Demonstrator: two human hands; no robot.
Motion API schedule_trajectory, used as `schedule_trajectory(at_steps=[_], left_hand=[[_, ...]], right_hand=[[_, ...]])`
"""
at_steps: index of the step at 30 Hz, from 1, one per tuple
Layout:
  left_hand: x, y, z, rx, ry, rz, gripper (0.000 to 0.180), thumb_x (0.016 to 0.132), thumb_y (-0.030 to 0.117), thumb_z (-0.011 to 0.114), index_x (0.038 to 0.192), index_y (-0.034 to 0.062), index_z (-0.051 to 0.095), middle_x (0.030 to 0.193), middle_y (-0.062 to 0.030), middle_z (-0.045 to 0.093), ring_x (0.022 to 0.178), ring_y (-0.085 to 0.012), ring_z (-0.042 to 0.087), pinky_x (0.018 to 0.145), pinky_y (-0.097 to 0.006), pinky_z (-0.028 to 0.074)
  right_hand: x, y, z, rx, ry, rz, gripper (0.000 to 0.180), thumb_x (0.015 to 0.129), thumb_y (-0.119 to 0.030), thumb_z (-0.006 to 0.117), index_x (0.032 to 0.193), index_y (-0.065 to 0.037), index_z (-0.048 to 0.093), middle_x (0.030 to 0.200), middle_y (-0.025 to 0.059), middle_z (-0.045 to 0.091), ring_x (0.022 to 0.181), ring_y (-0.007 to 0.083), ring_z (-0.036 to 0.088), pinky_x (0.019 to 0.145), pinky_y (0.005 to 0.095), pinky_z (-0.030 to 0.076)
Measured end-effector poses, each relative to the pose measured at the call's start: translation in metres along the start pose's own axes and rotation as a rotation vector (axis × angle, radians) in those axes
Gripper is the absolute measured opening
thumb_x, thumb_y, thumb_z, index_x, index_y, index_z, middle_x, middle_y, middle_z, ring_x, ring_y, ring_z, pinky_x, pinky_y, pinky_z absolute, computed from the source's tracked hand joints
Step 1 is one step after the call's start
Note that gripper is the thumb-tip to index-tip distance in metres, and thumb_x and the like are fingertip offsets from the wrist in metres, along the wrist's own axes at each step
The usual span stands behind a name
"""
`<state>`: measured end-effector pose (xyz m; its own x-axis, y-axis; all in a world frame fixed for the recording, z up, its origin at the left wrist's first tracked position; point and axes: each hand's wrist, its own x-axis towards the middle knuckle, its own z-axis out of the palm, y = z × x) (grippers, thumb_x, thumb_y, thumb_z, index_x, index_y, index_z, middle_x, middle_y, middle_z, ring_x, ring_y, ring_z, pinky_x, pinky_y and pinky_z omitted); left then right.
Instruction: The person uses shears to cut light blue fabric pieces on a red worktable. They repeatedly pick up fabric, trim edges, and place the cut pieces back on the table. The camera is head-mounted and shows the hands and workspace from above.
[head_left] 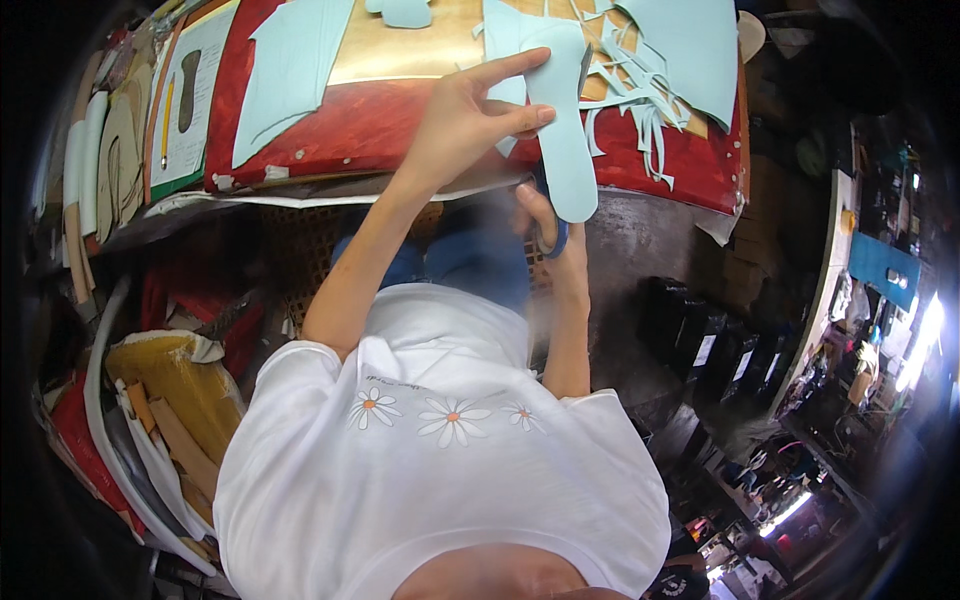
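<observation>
My left hand (pixel 462 122) pinches the left edge of a light blue insole-shaped piece (pixel 570 165) between thumb and fingers, holding it over the table's front edge. My right hand (pixel 570 262) is closed around the blue handle of a pair of scissors (pixel 558 240), below the rounded lower end of the piece. Most of the scissors is hidden behind the piece; a dark blade tip shows at its upper right edge. Thin light blue offcut strips (pixel 650 100) lie tangled to the right of the piece.
The red-covered table (pixel 350 125) bears a tan board (pixel 390 55), light blue sheets (pixel 285 75) and small cut pieces (pixel 405 12). A clipboard (pixel 188 110) at left holds paper, a pencil (pixel 167 120) and a dark sole-shaped piece (pixel 188 90). Material rolls (pixel 92 165) stand farther left.
</observation>
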<state>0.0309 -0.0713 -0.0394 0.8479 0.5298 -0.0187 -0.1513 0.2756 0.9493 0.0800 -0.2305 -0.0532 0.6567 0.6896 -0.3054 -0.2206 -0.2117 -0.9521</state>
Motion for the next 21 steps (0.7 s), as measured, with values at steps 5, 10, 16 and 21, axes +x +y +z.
schedule_trajectory(at_steps=[5, 10, 16, 21], left_hand=[[0.007, -0.007, 0.016, -0.013, -0.031, 0.011, 0.054, 0.077, 0.003, 0.072, 0.127, 0.0030, 0.052, 0.103, -0.0090, 0.066, 0.085, -0.0132, 0.066, 0.076, -0.024, 0.053], [0.023, -0.013, 0.028, -0.025, -0.030, -0.001, 0.052, 0.078, 0.005, 0.071, 0.126, 0.0020, 0.052, 0.107, -0.0118, 0.063, 0.087, -0.0154, 0.065, 0.076, -0.025, 0.053], [0.037, -0.015, 0.028, -0.080, 0.065, 0.076, 0.039, 0.080, 0.009, 0.071, 0.116, 0.0021, 0.059, 0.101, -0.0067, 0.064, 0.087, -0.0118, 0.064, 0.073, -0.023, 0.053], [0.020, 0.000, -0.008, 0.075, -0.021, 0.066, 0.029, 0.081, 0.013, 0.070, 0.107, 0.0033, 0.064, 0.095, -0.0087, 0.067, 0.085, -0.0145, 0.064, 0.073, -0.026, 0.052]], right_hand=[[0.005, -0.002, -0.010, 0.125, 0.098, 0.043, 0.017, 0.081, -0.017, 0.066, 0.074, -0.006, 0.055, 0.060, 0.0004, 0.050, 0.054, 0.0098, 0.048, 0.051, 0.0226, 0.037], [0.014, -0.003, -0.017, 0.080, 0.168, -0.018, 0.019, 0.082, -0.018, 0.066, 0.072, -0.006, 0.055, 0.058, 0.0006, 0.049, 0.052, 0.0095, 0.047, 0.051, 0.0232, 0.038], [0.029, 0.008, -0.021, 0.333, 0.148, -0.142, 0.017, 0.087, -0.018, 0.061, 0.083, -0.001, 0.058, 0.058, 0.0015, 0.050, 0.051, 0.0092, 0.048, 0.050, 0.0243, 0.040], [0.010, 0.014, -0.026, 0.213, -0.147, -0.085, 0.044, 0.085, -0.045, 0.060, 0.086, -0.002, 0.053, 0.067, 0.0030, 0.052, 0.065, 0.0121, 0.051, 0.062, 0.0257, 0.041]])
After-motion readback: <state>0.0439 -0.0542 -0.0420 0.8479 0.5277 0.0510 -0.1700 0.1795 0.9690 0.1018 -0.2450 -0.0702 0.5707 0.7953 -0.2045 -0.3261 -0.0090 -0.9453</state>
